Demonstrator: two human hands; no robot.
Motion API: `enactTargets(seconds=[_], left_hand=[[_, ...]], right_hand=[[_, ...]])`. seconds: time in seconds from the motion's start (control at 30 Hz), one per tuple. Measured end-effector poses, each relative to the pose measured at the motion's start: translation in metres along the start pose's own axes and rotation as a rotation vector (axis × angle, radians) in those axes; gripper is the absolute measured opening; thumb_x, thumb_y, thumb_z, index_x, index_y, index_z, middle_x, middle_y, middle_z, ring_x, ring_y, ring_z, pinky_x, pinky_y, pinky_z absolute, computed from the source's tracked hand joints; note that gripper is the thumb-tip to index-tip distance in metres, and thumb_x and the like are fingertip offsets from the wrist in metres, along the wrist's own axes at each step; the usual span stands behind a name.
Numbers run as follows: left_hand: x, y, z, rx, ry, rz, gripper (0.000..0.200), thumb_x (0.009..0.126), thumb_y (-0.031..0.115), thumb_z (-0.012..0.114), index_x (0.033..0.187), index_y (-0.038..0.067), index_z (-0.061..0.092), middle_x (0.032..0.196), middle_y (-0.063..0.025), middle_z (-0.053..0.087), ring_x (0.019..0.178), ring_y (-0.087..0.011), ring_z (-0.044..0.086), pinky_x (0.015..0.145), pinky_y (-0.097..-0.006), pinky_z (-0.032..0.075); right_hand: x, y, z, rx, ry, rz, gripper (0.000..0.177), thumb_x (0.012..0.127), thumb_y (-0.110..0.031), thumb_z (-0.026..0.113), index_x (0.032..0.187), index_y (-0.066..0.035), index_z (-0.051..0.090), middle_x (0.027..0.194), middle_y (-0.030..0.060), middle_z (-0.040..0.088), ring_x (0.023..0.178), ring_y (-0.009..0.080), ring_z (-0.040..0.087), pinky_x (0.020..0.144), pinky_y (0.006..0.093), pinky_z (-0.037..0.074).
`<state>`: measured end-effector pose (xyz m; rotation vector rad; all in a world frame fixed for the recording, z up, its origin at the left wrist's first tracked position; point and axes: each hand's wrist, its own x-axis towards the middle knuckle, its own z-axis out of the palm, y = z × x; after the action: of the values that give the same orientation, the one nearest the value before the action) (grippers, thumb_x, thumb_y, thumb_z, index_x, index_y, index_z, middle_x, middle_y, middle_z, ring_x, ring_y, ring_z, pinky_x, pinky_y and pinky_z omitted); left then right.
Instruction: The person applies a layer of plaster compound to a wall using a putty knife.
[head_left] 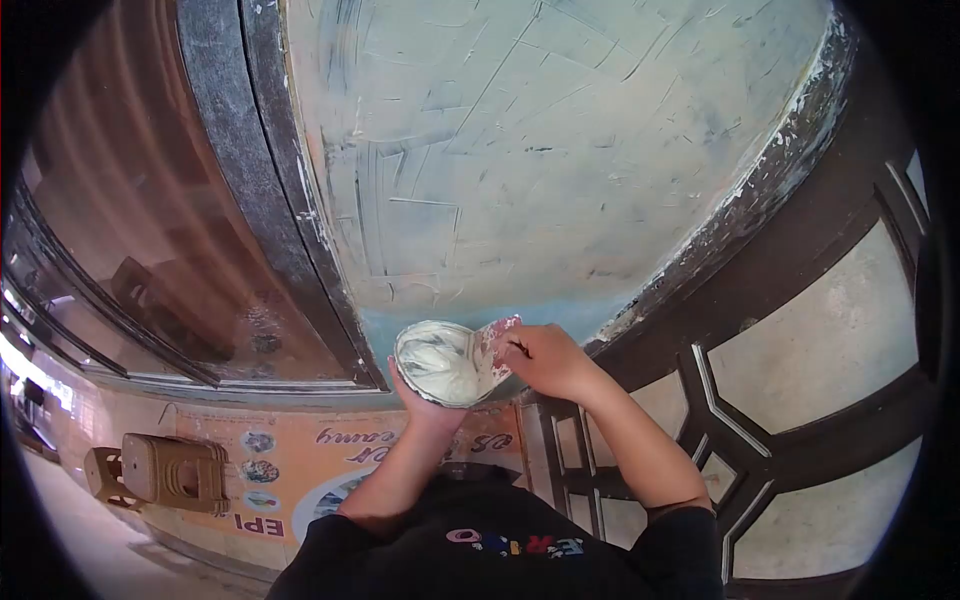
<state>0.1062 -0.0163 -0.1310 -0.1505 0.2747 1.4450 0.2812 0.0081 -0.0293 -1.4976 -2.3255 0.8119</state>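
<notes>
Bowl [399, 366] out in front of the wearer, cupped from below in the L hand [428, 402], a digit showing up its left side, and it's loaded w/ whitish paste [437, 360], ridged thru the middle. Over to the right, R hand [550, 362] has its fingers closed round a pinkish scraper [503, 338], paste smeared on its face, its left edge at the bowl's right side (whether it's pressing on the rim, can't tell from up here). Both bare forearms come in from the near side, out of a black T-shirt [420, 550] w/ multicoloured letters on the chest.

Beyond the hands, far side: big pale wall [600, 150], scratched w/ thin dark lines & patchy, w/ a bluish strip along the bottom, just past the bowl. Left of that, dark window frame [235, 120], brownish curtain [120, 130] showing thru the glass. On the right, dark trim [760, 190] flecked white, then a dark brown door [685, 395] w/ pale panels. Down near left, orange banner [300, 455], its lettering upside down from this angle, & next to it brown stacked stools [175, 470] on a pale floor [80, 540].
</notes>
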Motion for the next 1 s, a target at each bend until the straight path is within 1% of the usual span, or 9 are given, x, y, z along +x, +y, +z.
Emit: enactTargets(seconds=[0.2, 0.3, 0.33, 0.5, 0.53, 0.6, 0.73, 0.8, 1.0], left_hand=[[-0.003, 0.002, -0.001, -0.011, -0.053, 0.099, 0.070, 0.094, 0.065, 0.034, 0.139, 0.014, 0.051, 0.142, -0.0112, 0.053, 0.129, -0.0364, 0.050, 0.110, -0.0545, 0.039], [0.000, 0.002, -0.006, 0.009, -0.195, 0.178, 0.071, 0.095, 0.066, 0.033, 0.141, 0.015, 0.049, 0.143, -0.0108, 0.051, 0.130, -0.0362, 0.050, 0.110, -0.0547, 0.039], [-0.004, 0.001, 0.003, 0.019, -0.045, 0.195, 0.074, 0.095, 0.068, 0.032, 0.144, 0.015, 0.047, 0.144, -0.0112, 0.051, 0.130, -0.0364, 0.049, 0.110, -0.0540, 0.039], [-0.009, -0.002, -0.004, 0.053, -0.205, 0.183, 0.078, 0.095, 0.071, 0.028, 0.146, 0.015, 0.044, 0.146, -0.0122, 0.049, 0.132, -0.0356, 0.048, 0.110, -0.0523, 0.039], [-0.011, -0.002, -0.006, 0.056, -0.309, 0.169, 0.079, 0.095, 0.072, 0.028, 0.146, 0.015, 0.044, 0.147, -0.0121, 0.048, 0.132, -0.0352, 0.048, 0.111, -0.0519, 0.038], [-0.020, -0.002, -0.005, 0.034, -0.491, 0.104, 0.080, 0.094, 0.074, 0.026, 0.148, 0.016, 0.043, 0.149, -0.0115, 0.047, 0.134, -0.0342, 0.047, 0.112, -0.0507, 0.036], [-0.028, 0.002, 0.002, -0.032, -0.538, 0.045, 0.081, 0.094, 0.074, 0.026, 0.148, 0.016, 0.042, 0.150, -0.0109, 0.046, 0.135, -0.0337, 0.045, 0.113, -0.0516, 0.035], [-0.030, 0.005, 0.004, 0.081, -0.394, 0.045, 0.080, 0.093, 0.074, 0.027, 0.148, 0.017, 0.042, 0.151, -0.0106, 0.045, 0.136, -0.0335, 0.045, 0.113, -0.0524, 0.035], [-0.030, 0.008, -0.005, 0.003, -0.382, -0.003, 0.084, 0.093, 0.075, 0.024, 0.151, 0.016, 0.037, 0.152, -0.0146, 0.042, 0.136, -0.0358, 0.045, 0.115, -0.0535, 0.034]], right_hand=[[-0.027, -0.022, -0.013, -0.233, -0.082, -0.212, 0.039, 0.089, -0.030, 0.067, 0.126, -0.016, 0.065, 0.089, 0.0138, 0.072, 0.083, 0.0353, 0.068, 0.075, 0.0432, 0.053], [-0.035, -0.045, -0.012, -0.446, -0.157, -0.150, 0.043, 0.086, -0.028, 0.069, 0.127, -0.016, 0.063, 0.086, 0.0126, 0.071, 0.084, 0.0331, 0.069, 0.073, 0.0459, 0.052], [-0.039, -0.052, -0.012, -0.447, -0.155, -0.152, 0.043, 0.086, -0.028, 0.069, 0.127, -0.016, 0.063, 0.086, 0.0126, 0.071, 0.084, 0.0331, 0.069, 0.073, 0.0459, 0.052], [-0.048, -0.076, -0.007, -0.808, 0.021, -0.346, 0.028, 0.081, -0.022, 0.068, 0.108, -0.019, 0.070, 0.091, 0.0059, 0.066, 0.089, 0.0227, 0.065, 0.072, 0.0398, 0.046], [-0.046, -0.079, -0.009, -0.808, 0.023, -0.343, 0.028, 0.081, -0.022, 0.068, 0.108, -0.019, 0.070, 0.091, 0.0059, 0.066, 0.089, 0.0227, 0.065, 0.072, 0.0398, 0.046], [-0.036, -0.086, -0.018, -0.812, 0.238, -0.430, 0.010, 0.076, -0.015, 0.066, 0.085, -0.016, 0.068, 0.087, 0.0030, 0.060, 0.090, 0.0225, 0.059, 0.073, 0.0370, 0.043], [-0.025, -0.084, -0.020, -0.764, 0.413, -0.485, 0.001, 0.074, -0.016, 0.066, 0.074, -0.017, 0.066, 0.083, 0.0016, 0.053, 0.088, 0.0207, 0.055, 0.074, 0.0358, 0.041], [-0.024, -0.086, -0.021, -0.744, 0.491, -0.507, 0.002, 0.072, -0.016, 0.066, 0.070, -0.017, 0.065, 0.081, 0.0008, 0.050, 0.087, 0.0204, 0.054, 0.072, 0.0364, 0.040], [-0.012, -0.066, 0.000, -0.483, 0.431, -0.666, 0.023, 0.069, -0.016, 0.077, 0.089, -0.017, 0.065, 0.088, 0.0003, 0.060, 0.089, 0.0203, 0.058, 0.077, 0.0392, 0.040]])
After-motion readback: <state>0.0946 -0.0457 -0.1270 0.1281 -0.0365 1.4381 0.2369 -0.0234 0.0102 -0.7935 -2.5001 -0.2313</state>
